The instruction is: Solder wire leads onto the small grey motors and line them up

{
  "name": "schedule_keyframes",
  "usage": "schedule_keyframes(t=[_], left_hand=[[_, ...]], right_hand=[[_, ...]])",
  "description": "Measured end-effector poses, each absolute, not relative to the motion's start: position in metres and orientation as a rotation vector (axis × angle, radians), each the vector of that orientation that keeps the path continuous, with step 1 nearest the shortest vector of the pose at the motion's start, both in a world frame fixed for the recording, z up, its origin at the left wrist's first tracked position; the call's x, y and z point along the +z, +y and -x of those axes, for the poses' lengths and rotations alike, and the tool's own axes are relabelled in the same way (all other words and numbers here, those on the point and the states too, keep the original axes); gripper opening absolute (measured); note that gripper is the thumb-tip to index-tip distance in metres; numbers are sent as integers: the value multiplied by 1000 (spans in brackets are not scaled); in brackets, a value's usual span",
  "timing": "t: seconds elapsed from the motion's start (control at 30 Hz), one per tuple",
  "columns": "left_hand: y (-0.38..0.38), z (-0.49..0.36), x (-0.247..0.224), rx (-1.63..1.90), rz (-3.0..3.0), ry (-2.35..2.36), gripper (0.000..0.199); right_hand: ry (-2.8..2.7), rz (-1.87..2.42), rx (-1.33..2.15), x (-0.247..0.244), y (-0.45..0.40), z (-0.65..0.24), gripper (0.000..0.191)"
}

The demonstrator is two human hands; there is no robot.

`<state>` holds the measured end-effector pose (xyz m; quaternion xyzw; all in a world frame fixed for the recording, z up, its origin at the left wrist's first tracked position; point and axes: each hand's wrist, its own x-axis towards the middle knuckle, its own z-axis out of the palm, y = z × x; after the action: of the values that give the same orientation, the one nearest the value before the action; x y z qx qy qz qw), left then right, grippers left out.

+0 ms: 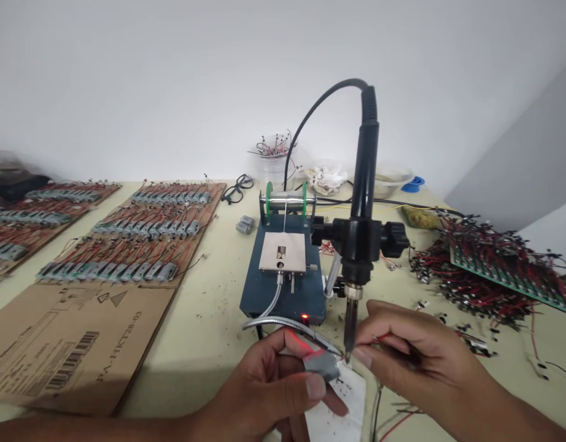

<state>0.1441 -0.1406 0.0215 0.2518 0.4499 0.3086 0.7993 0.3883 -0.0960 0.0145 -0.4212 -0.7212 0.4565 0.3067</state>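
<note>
Between the thumb and fingers of my left hand (283, 383) is a small grey motor (322, 364), its end close to the tip of a black soldering iron (351, 331). The iron hangs upright in a clamp. My right hand (403, 350) pinches a thin red wire (381, 337) just right of the tip. A flexible metal tube (296, 323) curves from the blue solder feeder (283, 301) to the iron's tip. Whether the wire touches the motor is too small to tell.
Cardboard sheets (94, 331) with rows of wired grey motors (112, 270) lie left. Two loose motors (245, 224) sit beside the feeder. Bundled red and black wires (467, 282) and a green circuit panel (508, 279) are at right. White paper (350, 411) lies below the iron.
</note>
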Motion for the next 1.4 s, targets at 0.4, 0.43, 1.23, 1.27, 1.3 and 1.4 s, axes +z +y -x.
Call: schedule_keyframes(t=[0.4,0.43,1.23,1.27,1.3,1.4], left_hand=[[-133,-144,17,610,-578,904,64],[-134,-144,19,610,-572,919,63],[-135,-141,27,616,-571,867,50],[-136,-142,27,616,-571,869,49],[-136,-142,27,616,-570,868,48],[-137,-142,26,620,-578,857,45]], right_hand=[[-1997,1069,1068,23,-95,-386,20],[-1997,1071,1054,23,-95,-386,20],[-1938,1078,1021,20,-97,-384,24],[-1920,1097,1029,20,-98,-384,27],[-1901,1118,1028,20,-98,-382,31],[-1854,1163,987,22,-96,-377,42]])
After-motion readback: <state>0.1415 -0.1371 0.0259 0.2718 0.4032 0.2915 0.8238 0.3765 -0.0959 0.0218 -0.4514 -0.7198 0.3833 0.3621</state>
